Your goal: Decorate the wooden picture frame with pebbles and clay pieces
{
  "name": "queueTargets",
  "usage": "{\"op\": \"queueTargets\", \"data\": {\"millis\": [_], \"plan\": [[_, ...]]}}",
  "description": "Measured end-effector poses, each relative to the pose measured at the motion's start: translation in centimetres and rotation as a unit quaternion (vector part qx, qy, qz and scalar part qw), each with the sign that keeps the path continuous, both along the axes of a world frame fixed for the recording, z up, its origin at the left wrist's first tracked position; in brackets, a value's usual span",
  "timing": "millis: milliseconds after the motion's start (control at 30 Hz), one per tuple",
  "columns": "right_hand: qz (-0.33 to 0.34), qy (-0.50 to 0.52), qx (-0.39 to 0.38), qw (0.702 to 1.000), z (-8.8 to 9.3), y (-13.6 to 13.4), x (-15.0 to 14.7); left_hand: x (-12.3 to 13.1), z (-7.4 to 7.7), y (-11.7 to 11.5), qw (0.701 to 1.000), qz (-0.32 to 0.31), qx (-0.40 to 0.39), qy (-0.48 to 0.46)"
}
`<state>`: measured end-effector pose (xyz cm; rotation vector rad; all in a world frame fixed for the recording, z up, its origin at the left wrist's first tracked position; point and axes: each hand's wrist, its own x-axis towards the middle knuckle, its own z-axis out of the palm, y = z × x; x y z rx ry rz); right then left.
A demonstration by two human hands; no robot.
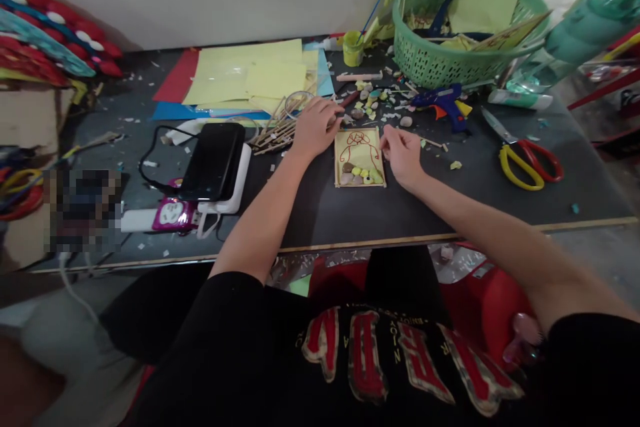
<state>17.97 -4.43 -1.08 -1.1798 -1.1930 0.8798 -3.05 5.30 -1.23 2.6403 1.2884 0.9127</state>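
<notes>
A small yellow picture card (363, 155) lies on the dark table, edged with thin sticks. Brown line drawing covers its upper part, and painted pebbles (357, 175) in brown, pale and yellow-green sit along the bottom. My left hand (316, 125) rests by the card's upper left corner, fingers loosely bent and apart, with nothing visible in them. At the right edge of the card, my right hand (403, 153) has its fingertips pinched together; whatever may be between them is too small to make out. Thin wooden sticks (277, 135) lie left of my left hand.
Behind the card are loose pebbles (370, 97), a blue glue gun (443, 105) and a yellow paint pot (353, 50). Scissors (520, 153) lie right, below a green basket (430, 63) and plastic bottle (580, 27). Yellow paper (225, 73) and a black phone (213, 160) are left.
</notes>
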Motion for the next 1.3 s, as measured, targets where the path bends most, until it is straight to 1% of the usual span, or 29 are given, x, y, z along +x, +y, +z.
{"op": "queueTargets", "data": {"millis": [33, 100, 167, 233, 333, 367, 467, 533, 633, 767, 833, 900, 1000, 1100, 1133, 1200, 1300], "plan": [[-0.001, 0.038, -0.032, 0.999, -0.2, 0.7, 0.0, 0.2, 0.1, 0.2, 1.000, -0.006, -0.017, -0.007], [0.009, 0.072, -0.061, 0.995, -0.5, 1.5, 0.0, 0.7, 0.4, 0.9, 0.998, 0.013, -0.042, -0.034], [0.020, 0.066, -0.066, 0.995, -0.6, 1.7, -0.1, 1.4, 0.9, 1.8, 0.998, 0.007, -0.055, -0.041], [0.020, 0.052, -0.061, 0.997, -0.6, 1.6, -0.2, 2.2, 1.5, 2.9, 0.997, -0.026, -0.060, -0.031], [0.012, 0.034, -0.058, 0.998, -0.7, 1.5, -0.2, 3.7, 2.2, 4.5, 0.996, -0.074, -0.048, 0.005], [0.011, 0.028, -0.058, 0.998, -0.8, 1.5, -0.2, 4.2, 2.2, 4.9, 0.996, -0.076, -0.043, 0.029], [0.018, 0.022, -0.056, 0.998, -0.8, 1.7, -0.2, 5.2, 1.9, 5.3, 0.992, -0.047, -0.044, 0.111], [0.027, 0.033, -0.058, 0.997, -0.7, 1.9, -0.2, 5.4, 1.7, 4.8, 0.989, -0.036, -0.042, 0.136], [0.039, 0.056, -0.068, 0.995, -0.4, 2.3, -0.3, 4.9, 1.6, 3.8, 0.990, -0.035, -0.037, 0.133], [0.043, 0.068, -0.065, 0.995, -0.2, 2.5, -0.1, 3.7, 1.9, 2.9, 0.992, -0.068, -0.060, 0.090], [0.051, 0.060, -0.056, 0.995, -0.2, 2.5, -0.1, 3.4, 1.8, 2.5, 0.995, -0.061, -0.079, 0.031], [0.057, 0.065, -0.051, 0.995, -0.3, 2.5, 0.0, 3.5, 1.5, 1.8, 0.992, -0.037, -0.101, -0.061], [0.073, 0.083, -0.049, 0.993, -0.3, 2.4, 0.0, 3.7, 1.0, -0.2, 0.970, -0.010, -0.136, -0.199], [0.124, 0.079, -0.045, 0.988, -0.1, 2.4, 0.0, 3.8, 0.7, -2.8, 0.945, -0.036, -0.174, -0.276], [0.145, 0.075, -0.044, 0.986, 0.0, 2.3, 0.0, 3.8, 0.7, -3.7, 0.940, -0.043, -0.172, -0.292], [0.181, 0.065, -0.042, 0.980, 0.1, 2.2, 0.2, 3.7, 0.8, -5.2, 0.948, -0.048, -0.139, -0.281], [0.213, 0.051, -0.031, 0.975, 0.4, 2.0, 0.6, 3.5, 1.0, -6.6, 0.979, -0.040, -0.062, -0.192]]}}
